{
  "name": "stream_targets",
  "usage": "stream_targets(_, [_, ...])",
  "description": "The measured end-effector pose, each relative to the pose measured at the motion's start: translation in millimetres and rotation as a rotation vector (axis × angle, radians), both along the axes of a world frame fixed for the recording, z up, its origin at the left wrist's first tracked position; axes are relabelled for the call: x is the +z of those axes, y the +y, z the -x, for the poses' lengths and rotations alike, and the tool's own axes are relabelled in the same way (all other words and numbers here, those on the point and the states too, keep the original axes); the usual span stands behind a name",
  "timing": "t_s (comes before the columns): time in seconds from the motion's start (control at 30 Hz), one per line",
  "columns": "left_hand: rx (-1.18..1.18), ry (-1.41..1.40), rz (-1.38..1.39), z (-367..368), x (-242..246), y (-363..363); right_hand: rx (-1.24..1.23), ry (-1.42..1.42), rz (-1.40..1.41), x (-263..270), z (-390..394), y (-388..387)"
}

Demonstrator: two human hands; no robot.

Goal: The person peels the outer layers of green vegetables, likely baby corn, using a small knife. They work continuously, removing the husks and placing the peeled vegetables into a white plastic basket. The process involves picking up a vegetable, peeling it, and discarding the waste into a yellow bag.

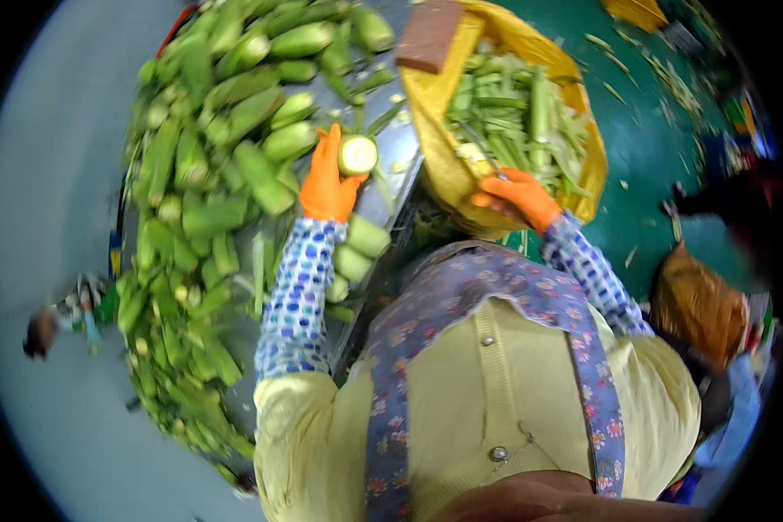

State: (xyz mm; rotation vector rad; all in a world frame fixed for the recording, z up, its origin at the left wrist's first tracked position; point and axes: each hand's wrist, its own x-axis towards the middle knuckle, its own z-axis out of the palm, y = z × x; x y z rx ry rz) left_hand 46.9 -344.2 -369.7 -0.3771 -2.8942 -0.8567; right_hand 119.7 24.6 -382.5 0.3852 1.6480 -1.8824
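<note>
My left hand (329,179), in an orange glove, grips an ear of corn in its green husk (358,155), with the pale, round cut end facing up. My right hand (519,196), also gloved in orange, is closed around the handle of a knife (481,145). The blade points away over the near side of a yellow bag (424,107). A pale cut piece (473,156) shows beside the blade; whether it touches the blade I cannot tell. Cut green stalks and husk pieces (509,111) fill the bag. Several trimmed ears (367,236) lie by my left forearm.
A large heap of husked-in corn ears (202,176) covers the left of a metal table (401,140). One reddish-brown brick (430,36) rests at the bag's rim. Scraps litter the green floor (633,130). At far left is another person (78,310); an orange-brown bag (701,303) stands at right.
</note>
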Motion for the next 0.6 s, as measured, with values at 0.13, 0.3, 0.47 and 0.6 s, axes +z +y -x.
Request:
stream_targets(0.13, [-0.322, 0.176, -0.075, -8.8, 32.3, 112.5, -0.218, -0.009, 0.618, 18.2, 13.5, -16.1])
stream_targets(0.3, [-0.551, 0.114, -0.046, -39.5, 49.8, 144.9, -0.177, -0.072, 0.502, 37.7, 13.1, -30.0])
stream_targets(0.47, [-0.442, -0.547, -0.786, 6.7, 22.0, 150.3, -0.289, 0.274, 0.117, 31.5, 22.0, -13.3])
stream_targets(0.6, [-0.3, -1.204, -1.388, 10.8, 8.9, 179.5, -0.419, 0.3, -0.059, 35.1, 15.6, -2.1])
